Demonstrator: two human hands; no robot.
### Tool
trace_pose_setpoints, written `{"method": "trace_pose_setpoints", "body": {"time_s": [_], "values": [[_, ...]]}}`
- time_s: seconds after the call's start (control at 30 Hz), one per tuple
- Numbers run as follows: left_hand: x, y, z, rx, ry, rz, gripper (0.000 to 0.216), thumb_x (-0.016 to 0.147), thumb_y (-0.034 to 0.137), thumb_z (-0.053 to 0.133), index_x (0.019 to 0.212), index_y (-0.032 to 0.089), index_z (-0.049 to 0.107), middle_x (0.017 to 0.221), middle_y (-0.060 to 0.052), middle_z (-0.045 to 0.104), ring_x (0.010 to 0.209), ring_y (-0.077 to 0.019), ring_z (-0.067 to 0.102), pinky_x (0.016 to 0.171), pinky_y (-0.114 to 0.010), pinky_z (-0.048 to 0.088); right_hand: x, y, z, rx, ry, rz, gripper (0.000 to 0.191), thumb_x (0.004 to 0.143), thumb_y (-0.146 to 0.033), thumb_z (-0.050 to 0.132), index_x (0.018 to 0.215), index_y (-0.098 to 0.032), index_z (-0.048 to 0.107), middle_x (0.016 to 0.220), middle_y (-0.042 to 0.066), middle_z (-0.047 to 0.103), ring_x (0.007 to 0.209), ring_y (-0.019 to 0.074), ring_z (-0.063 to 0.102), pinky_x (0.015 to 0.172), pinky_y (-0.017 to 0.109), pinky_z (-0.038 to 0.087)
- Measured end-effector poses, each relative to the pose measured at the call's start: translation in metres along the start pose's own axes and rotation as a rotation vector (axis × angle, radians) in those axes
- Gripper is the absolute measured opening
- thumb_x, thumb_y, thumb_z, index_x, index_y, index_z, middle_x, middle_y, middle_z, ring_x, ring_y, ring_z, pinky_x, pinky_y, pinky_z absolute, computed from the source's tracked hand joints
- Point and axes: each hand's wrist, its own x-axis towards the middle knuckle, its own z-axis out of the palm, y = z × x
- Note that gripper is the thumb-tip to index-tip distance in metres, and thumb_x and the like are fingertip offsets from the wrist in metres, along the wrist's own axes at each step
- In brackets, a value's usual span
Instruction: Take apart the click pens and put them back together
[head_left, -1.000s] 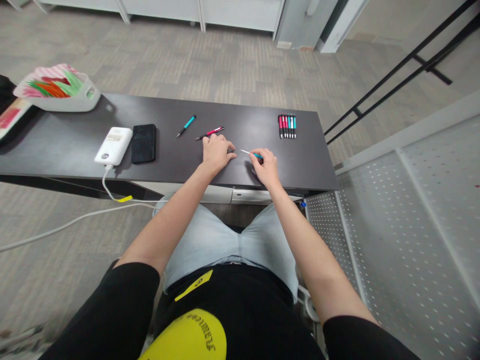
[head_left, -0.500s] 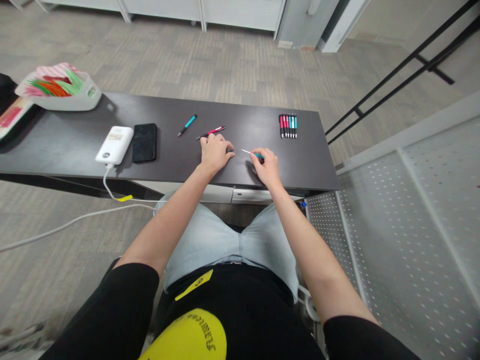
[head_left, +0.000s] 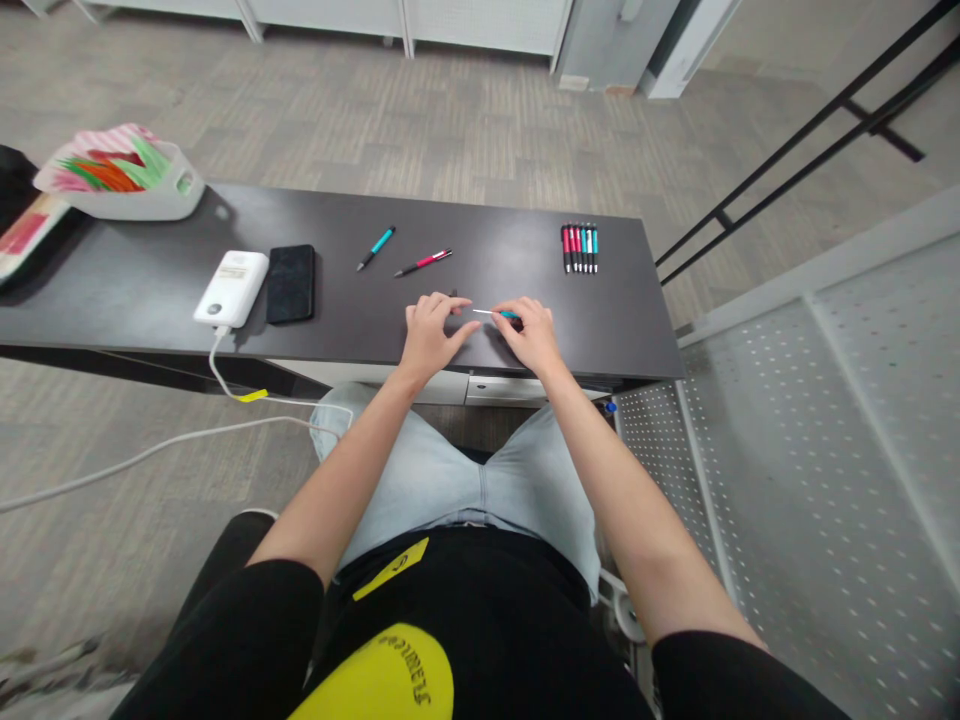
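Note:
My right hand is closed on a blue pen barrel. A thin white refill sticks out of the barrel to the left, bare of any grip section. Facing it, my left hand has its thumb and index finger apart, close to the refill's tip. A small dark piece shows just beyond the left fingers; I cannot tell whether they touch it. Past my left hand lie a red pen and a blue pen, apart from each other.
Several red and blue pens lie in a neat row at the desk's right. To the left are a black phone, a white power bank with a cable, and a white basket of colourful items on the dark desk.
My left hand has drawn back towards me, uncovering the red pen's tip, and its thumb and index finger have spread. The right hand has brought the barrel and refill slightly left and nearer.

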Motion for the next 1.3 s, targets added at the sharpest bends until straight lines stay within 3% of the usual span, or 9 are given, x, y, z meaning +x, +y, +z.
{"method": "trace_pose_setpoints", "body": {"time_s": [0.17, 0.33, 0.5, 0.67, 0.87, 1.0, 1.07, 1.17, 1.3], "values": [[-0.005, -0.006, 0.008, -0.097, -0.045, 0.025, 0.025, 0.123, 0.035, 0.071, 0.125, 0.041, 0.095, 0.131, -0.007, 0.093, 0.128, -0.0319, 0.082, 0.128, -0.052, 0.061, -0.001, -0.002, -0.002, -0.02, -0.064, -0.073, 0.023, 0.123, -0.047, 0.076, 0.115, -0.05, 0.097, 0.124, 0.006, 0.09, 0.13, 0.0416, 0.081, 0.117, 0.064, 0.057], [-0.001, -0.013, 0.011, -0.202, -0.054, 0.013, 0.024, 0.118, 0.033, 0.075, 0.128, 0.039, 0.095, 0.119, -0.007, 0.092, 0.113, -0.0302, 0.084, 0.116, -0.049, 0.07, -0.002, -0.002, -0.002, -0.019, -0.085, -0.072, 0.022, 0.122, -0.047, 0.078, 0.115, -0.051, 0.098, 0.122, 0.006, 0.09, 0.128, 0.0413, 0.082, 0.117, 0.063, 0.058], [-0.002, -0.017, 0.013, -0.229, 0.0, -0.015, 0.022, 0.118, 0.032, 0.073, 0.11, 0.038, 0.092, 0.115, -0.007, 0.089, 0.108, -0.0284, 0.083, 0.111, -0.046, 0.072, -0.001, -0.002, -0.002, -0.002, -0.085, -0.066, 0.023, 0.123, -0.05, 0.074, 0.118, -0.047, 0.096, 0.126, 0.007, 0.091, 0.131, 0.0407, 0.081, 0.119, 0.062, 0.057], [0.001, -0.023, 0.013, -0.372, 0.142, -0.176, 0.02, 0.119, 0.037, 0.071, 0.114, 0.034, 0.09, 0.116, -0.008, 0.091, 0.104, -0.0275, 0.085, 0.103, -0.046, 0.074, 0.001, -0.004, -0.005, 0.007, -0.054, 0.038, 0.025, 0.123, -0.047, 0.067, 0.118, -0.041, 0.091, 0.136, 0.009, 0.093, 0.136, 0.0386, 0.078, 0.124, 0.058, 0.056], [0.005, -0.03, 0.017, -0.499, 0.249, -0.302, 0.026, 0.123, 0.034, 0.064, 0.126, 0.035, 0.09, 0.121, -0.007, 0.093, 0.11, -0.0273, 0.088, 0.1, -0.046, 0.075, 0.002, -0.001, -0.002, 0.058, 0.036, 0.061, 0.024, 0.12, -0.047, 0.066, 0.11, -0.037, 0.086, 0.129, 0.012, 0.092, 0.124, 0.0378, 0.079, 0.123, 0.058, 0.057], [0.003, -0.03, 0.024, -0.529, 0.359, -0.22, 0.013, 0.115, 0.029, 0.077, 0.11, 0.033, 0.087, 0.101, -0.005, 0.089, 0.088, -0.0262, 0.082, 0.086, -0.044, 0.07, 0.002, 0.001, 0.0, 0.078, 0.074, 0.077, 0.022, 0.119, -0.045, 0.067, 0.106, -0.038, 0.084, 0.124, 0.011, 0.092, 0.124, 0.0394, 0.078, 0.121, 0.059, 0.059], [0.0, -0.028, 0.028, -0.499, 0.387, -0.131, 0.013, 0.108, 0.024, 0.084, 0.1, 0.033, 0.085, 0.094, -0.003, 0.086, 0.082, -0.0268, 0.079, 0.085, -0.046, 0.068, 0.002, 0.002, 0.001, 0.108, 0.099, 0.063, 0.021, 0.118, -0.044, 0.069, 0.104, -0.037, 0.083, 0.121, 0.012, 0.091, 0.122, 0.0405, 0.078, 0.12, 0.059, 0.059], [-0.006, -0.022, 0.032, -0.355, 0.329, 0.025, 0.022, 0.104, 0.015, 0.085, 0.092, 0.034, 0.082, 0.097, -0.004, 0.087, 0.089, -0.0295, 0.081, 0.096, -0.05, 0.067, 0.002, 0.003, 0.002, 0.134, 0.12, 0.053, 0.02, 0.117, -0.044, 0.071, 0.102, -0.037, 0.082, 0.119, 0.012, 0.091, 0.121, 0.0409, 0.078, 0.119, 0.059, 0.058], [-0.01, -0.013, 0.035, -0.11, 0.193, 0.059, 0.027, 0.106, 0.009, 0.079, 0.095, 0.033, 0.082, 0.111, -0.007, 0.091, 0.104, -0.0338, 0.088, 0.108, -0.055, 0.064, 0.002, 0.006, 0.005, 0.161, 0.128, 0.045, 0.021, 0.117, -0.045, 0.072, 0.101, -0.037, 0.082, 0.118, 0.012, 0.09, 0.12, 0.0416, 0.076, 0.119, 0.06, 0.056]]}}
